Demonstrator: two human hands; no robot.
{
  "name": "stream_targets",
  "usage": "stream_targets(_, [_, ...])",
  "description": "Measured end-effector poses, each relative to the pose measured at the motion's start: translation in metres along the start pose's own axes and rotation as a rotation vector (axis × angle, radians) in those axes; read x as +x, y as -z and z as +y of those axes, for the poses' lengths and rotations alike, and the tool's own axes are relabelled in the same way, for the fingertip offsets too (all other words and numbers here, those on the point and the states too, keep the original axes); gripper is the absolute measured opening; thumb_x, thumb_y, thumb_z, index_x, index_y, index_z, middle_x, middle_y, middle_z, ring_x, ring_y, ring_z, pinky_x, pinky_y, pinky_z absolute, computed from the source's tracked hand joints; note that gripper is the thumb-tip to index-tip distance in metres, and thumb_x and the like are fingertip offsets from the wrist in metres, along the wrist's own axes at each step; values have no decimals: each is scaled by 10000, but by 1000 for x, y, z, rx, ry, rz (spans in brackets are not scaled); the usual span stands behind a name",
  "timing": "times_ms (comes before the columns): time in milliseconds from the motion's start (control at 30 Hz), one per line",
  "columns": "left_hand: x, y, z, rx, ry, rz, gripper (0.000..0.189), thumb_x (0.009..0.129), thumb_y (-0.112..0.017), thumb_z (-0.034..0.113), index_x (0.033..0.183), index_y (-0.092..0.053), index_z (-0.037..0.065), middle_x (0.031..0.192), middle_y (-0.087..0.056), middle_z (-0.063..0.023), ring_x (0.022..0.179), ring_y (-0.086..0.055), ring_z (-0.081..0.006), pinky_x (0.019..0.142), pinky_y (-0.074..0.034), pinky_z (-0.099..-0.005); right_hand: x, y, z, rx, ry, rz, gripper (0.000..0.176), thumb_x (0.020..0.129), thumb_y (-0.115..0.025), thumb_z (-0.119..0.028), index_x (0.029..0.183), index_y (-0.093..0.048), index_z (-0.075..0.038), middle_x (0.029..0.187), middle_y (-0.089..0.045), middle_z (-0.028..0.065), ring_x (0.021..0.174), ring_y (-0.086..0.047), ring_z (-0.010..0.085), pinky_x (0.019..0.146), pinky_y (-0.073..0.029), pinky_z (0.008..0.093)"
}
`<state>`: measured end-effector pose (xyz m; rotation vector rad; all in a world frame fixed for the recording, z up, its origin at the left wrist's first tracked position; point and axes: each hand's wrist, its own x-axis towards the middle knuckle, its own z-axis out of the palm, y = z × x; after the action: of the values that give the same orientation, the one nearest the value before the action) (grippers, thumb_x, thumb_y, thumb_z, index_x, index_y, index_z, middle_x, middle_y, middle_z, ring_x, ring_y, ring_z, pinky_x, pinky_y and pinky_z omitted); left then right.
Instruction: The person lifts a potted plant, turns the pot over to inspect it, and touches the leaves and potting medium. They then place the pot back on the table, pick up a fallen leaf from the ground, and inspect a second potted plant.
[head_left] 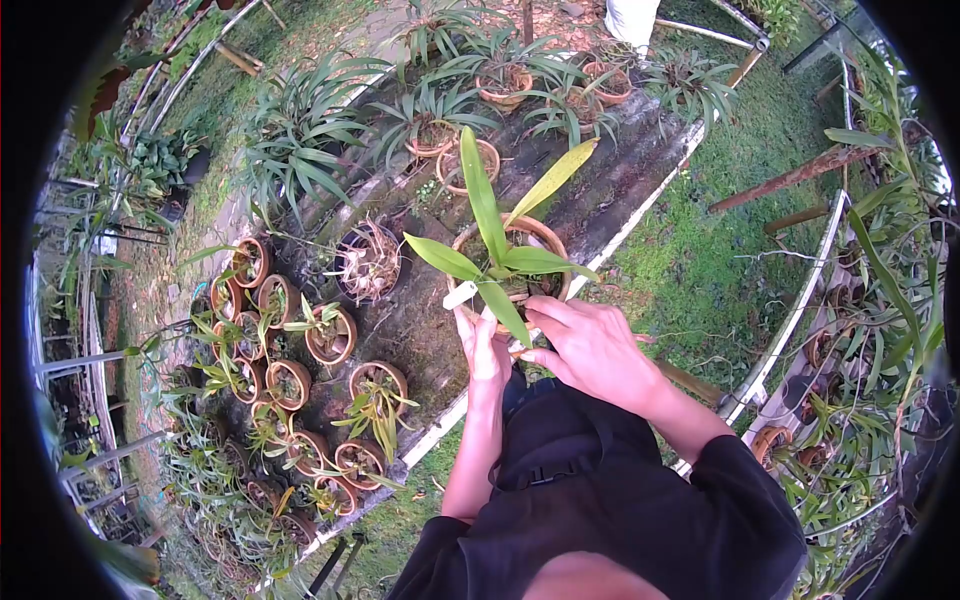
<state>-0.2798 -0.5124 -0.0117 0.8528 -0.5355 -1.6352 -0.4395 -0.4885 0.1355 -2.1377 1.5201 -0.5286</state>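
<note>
A potted plant with long, broad green leaves (485, 205) stands in a round terracotta pot (549, 236) in front of me. One upper leaf is yellowing and speckled. My left hand (486, 350) is at the near left side of the pot, its fingers closed against the rim, partly behind a leaf. Just above those fingertips, a white plant tag (460, 295) sticks out at the rim. My right hand (588, 345) bends over the near right rim, fingertips curled together at the potting material. Whatever they pinch is hidden under the hand.
Several small terracotta pots (331, 336) with plants crowd the bench's left. A dark pot (370, 262) of pale, dry bulbs stands nearer. Leafy potted plants (432, 125) line the far end. The bench's pale edge (640, 215) runs diagonally beside grass. A person's white-clothed leg (630, 22) shows at top.
</note>
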Motion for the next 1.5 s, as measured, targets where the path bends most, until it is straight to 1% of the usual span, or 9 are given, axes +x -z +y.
stream_targets(233, [-1, -2, 1, 62, 2, -46, 658, 1025, -547, 303, 1581, -241, 131, 1441, -526, -134, 1289, -577, -268, 1069, -504, -429, 1, -7, 2, -34, 4, -48, 423, 850, -754, -236, 1173, -654, 17, 1300, -642, 130, 963, -705, 335, 775, -576, 434])
stream_targets(367, [2, -3, -4, 62, -17, 35, 732, 992, -598, 214, 1603, -200, 146, 1442, -521, -124, 1263, -587, -265, 1048, -512, -418, -2, -7, -5, -65, -104, -58, 428, 859, -747, -220, 1194, -648, 26, 1304, -640, 156, 917, -713, 349, 744, -579, 440])
stream_targets(467, [3, 1, 2, -64, 85, -61, 869, 997, -601, 103, 1650, -31, 173, 1611, -301, -151, 1424, -424, -272, 1148, -407, -442, -1, -12, -2, -60, -74, -21, 404, 865, -740, -210, 1169, -647, 39, 1286, -644, 184, 883, -718, 348, 716, -582, 431])
stream_targets(533, [3, 1, 0, -31, 54, -52, 877, 995, -604, 98, 1650, -26, 173, 1615, -296, -151, 1425, -424, -272, 1151, -405, -441, -1, -11, -6, -83, -64, -8, 371, 872, -731, -209, 1105, -647, 66, 1270, -643, 226, 861, -728, 331, 684, -588, 409])
stream_targets(733, [2, 2, -2, -52, 18, -65, 867, 992, -608, 91, 1646, -43, 162, 1532, -403, -150, 1320, -525, -260, 1078, -477, -415, -2, -17, -2, 19, -66, 57, 318, 878, -720, -188, 1111, -658, 18, 1056, -654, 159, 781, -714, 334, 647, -569, 423])
stream_targets(867, [2, -9, 4, -136, -26, -96, 871, 986, -615, 87, 1641, -42, 140, 1479, -444, -143, 1242, -577, -241, 1017, -520, -387, -5, -16, 0, 55, -47, 139, 336, 862, -732, -182, 1135, -678, 7, 1048, -611, 140, 850, -678, 322, 696, -555, 436])
stream_targets(967, [3, -11, 3, 18, -27, -51, 871, 954, -586, 229, 1650, -64, 199, 1509, -435, -129, 1318, -539, -302, 1088, -487, -454, -4, -15, 0, -26, -77, 203, 390, 839, -754, -201, 1167, -690, -1, 1076, -572, 137, 953, -616, 311, 778, -521, 438])
stream_targets(1133, [3, -7, -2, -32, -25, -23, 902, 966, -622, 137, 1642, -26, 139, 1487, -432, -145, 1269, -558, -251, 1035, -512, -393, -1, -14, -5, -76, -202, 129, 463, 799, -789, -256, 1181, -703, -10, 1058, -527, 128, 1013, -537, 300, 855, -454, 441])
stream_targets(1500, [3, 5, -9, -46, -15, -99, 864, 969, -612, 63, 1639, -69, 90, 1503, -412, -148, 1308, -522, -237, 1066, -485, -384, 3, -21, 4, -62, -167, 160, 377, 780, -790, -232, 1074, -728, -5, 1039, -580, 174, 978, -642, 351, 824, -502, 489])
